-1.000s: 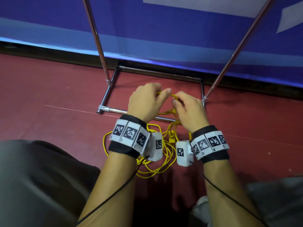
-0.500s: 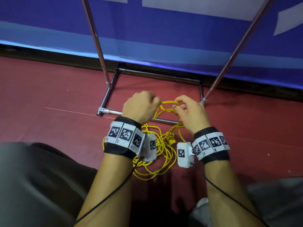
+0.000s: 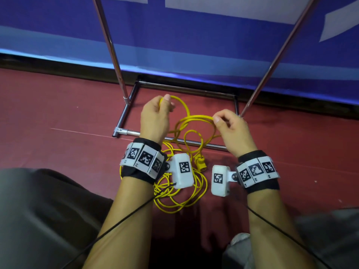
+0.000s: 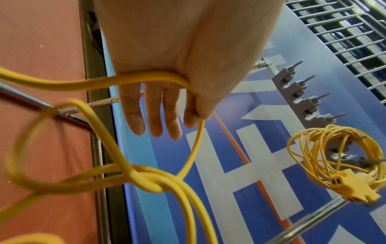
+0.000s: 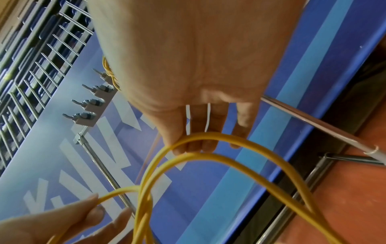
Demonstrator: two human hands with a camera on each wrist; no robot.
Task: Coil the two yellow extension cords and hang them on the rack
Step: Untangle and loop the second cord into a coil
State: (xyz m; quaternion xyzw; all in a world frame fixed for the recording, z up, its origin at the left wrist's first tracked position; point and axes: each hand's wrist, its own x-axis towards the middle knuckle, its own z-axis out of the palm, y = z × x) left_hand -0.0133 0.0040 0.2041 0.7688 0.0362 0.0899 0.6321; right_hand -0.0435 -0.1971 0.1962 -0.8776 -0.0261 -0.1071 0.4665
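Observation:
A yellow extension cord (image 3: 194,121) lies partly tangled on the red floor, its yellow plug (image 3: 201,164) between my wrists. My left hand (image 3: 155,117) pinches a strand of it between thumb and forefinger (image 4: 194,118). My right hand (image 3: 231,129) pinches two loops of the same cord (image 5: 208,142) at the fingertips. A loose knot (image 4: 146,180) shows in the strands between the hands. The second yellow cord (image 4: 338,158) hangs coiled on a grey hook of the rack (image 4: 303,92), plug (image 4: 355,186) dangling.
The rack's chrome base frame (image 3: 174,140) and two slanted uprights (image 3: 110,47) stand just beyond my hands. A blue banner wall (image 3: 194,35) runs behind them. Several free grey hooks (image 5: 87,102) show on the rack bar. My knees flank the cord pile.
My hands have moved apart, the left one up and left, the right one to the right, drawing the cord out into wider loops between them.

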